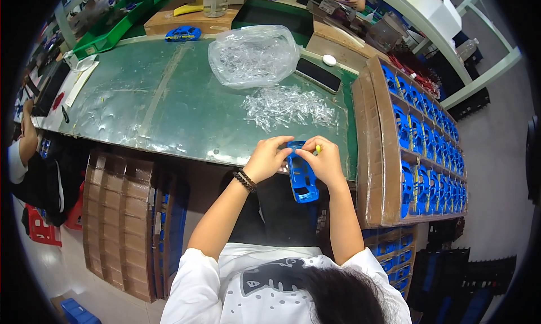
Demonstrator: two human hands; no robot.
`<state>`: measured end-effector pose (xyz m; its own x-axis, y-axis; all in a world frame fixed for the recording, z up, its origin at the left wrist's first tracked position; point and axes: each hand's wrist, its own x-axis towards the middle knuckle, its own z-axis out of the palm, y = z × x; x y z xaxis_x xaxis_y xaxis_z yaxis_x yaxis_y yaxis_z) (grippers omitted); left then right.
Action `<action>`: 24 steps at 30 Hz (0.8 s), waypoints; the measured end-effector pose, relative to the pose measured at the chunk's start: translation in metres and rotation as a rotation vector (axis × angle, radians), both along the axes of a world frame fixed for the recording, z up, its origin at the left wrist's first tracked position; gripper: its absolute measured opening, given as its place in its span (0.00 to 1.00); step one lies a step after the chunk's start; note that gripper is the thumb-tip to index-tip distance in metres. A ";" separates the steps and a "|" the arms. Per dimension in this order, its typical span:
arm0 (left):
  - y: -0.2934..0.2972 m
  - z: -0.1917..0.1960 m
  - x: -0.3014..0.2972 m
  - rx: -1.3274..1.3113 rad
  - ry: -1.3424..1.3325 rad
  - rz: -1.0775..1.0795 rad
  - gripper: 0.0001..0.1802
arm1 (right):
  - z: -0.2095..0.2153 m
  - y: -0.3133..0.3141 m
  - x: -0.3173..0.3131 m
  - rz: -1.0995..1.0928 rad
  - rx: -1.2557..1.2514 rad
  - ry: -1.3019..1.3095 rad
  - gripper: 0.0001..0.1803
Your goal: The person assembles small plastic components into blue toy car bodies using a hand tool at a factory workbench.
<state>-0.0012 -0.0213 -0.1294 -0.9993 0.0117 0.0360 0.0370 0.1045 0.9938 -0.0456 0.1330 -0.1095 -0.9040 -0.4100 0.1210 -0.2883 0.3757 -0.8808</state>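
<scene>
Over the table's front edge I hold a blue toy car body shell [302, 183], its hollow side facing up. My left hand [267, 158] is closed on its far left side, thumb and fingers at the rim. My right hand [324, 159] is closed at its far right end, with the thumb reaching into the shell. A small yellow-green piece [318, 149] shows between the right fingers; its kind cannot be made out. Just beyond my hands lies a loose pile of small clear plastic parts [287, 108]. Whatever the fingertips press inside the shell is hidden.
Behind the pile sit a clear bag [253, 56] of similar parts and a phone [318, 75]. A blue toy car [183, 33] stands at the back. Stacked cardboard trays [375, 155] with blue shells rise on the right; a divided brown tray [115, 222] leans below left.
</scene>
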 end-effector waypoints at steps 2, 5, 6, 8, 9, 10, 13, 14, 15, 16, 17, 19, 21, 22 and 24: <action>-0.005 -0.007 -0.003 -0.063 0.069 0.005 0.15 | 0.004 -0.006 0.006 -0.013 0.115 0.355 0.04; -0.006 0.000 0.000 -0.125 0.084 -0.009 0.15 | 0.000 -0.006 0.007 -0.078 0.174 0.517 0.05; -0.007 0.003 0.000 -0.121 0.032 -0.018 0.14 | 0.001 -0.007 0.008 -0.077 0.171 0.515 0.05; -0.009 0.002 -0.002 -0.112 0.018 -0.013 0.14 | 0.005 -0.009 0.009 -0.064 0.288 0.529 0.05; -0.008 0.002 -0.003 -0.098 0.009 -0.012 0.13 | 0.007 -0.009 0.009 -0.067 0.288 0.529 0.05; -0.008 0.003 -0.003 -0.099 0.010 -0.015 0.13 | 0.008 -0.009 0.009 -0.088 0.320 0.472 0.05; -0.006 0.003 -0.006 -0.074 0.022 -0.003 0.12 | 0.007 -0.007 0.008 -0.115 0.337 0.408 0.05; -0.005 0.003 -0.007 -0.086 0.030 0.014 0.10 | 0.005 -0.007 0.008 -0.118 0.320 0.402 0.05; -0.004 0.001 -0.007 -0.097 0.035 0.033 0.09 | 0.003 -0.007 0.007 -0.117 0.322 0.399 0.05; -0.002 -0.002 -0.008 -0.096 0.031 0.033 0.09 | 0.001 -0.008 0.007 -0.110 0.349 0.404 0.05; -0.001 -0.005 -0.009 -0.186 0.129 0.078 0.08 | 0.000 -0.009 0.006 -0.102 0.375 0.408 0.06; 0.000 -0.010 -0.008 -0.273 0.216 0.115 0.07 | 0.003 -0.017 0.009 -0.111 0.431 0.409 0.06; -0.002 -0.010 -0.011 -0.285 0.273 0.079 0.07 | 0.003 -0.019 0.009 -0.120 0.484 0.417 0.06; -0.002 -0.010 -0.011 -0.285 0.272 0.076 0.07 | 0.002 -0.019 0.007 -0.122 0.468 0.374 0.07; -0.002 -0.009 -0.009 -0.248 0.305 0.040 0.07 | 0.002 -0.017 0.002 -0.127 0.450 0.333 0.07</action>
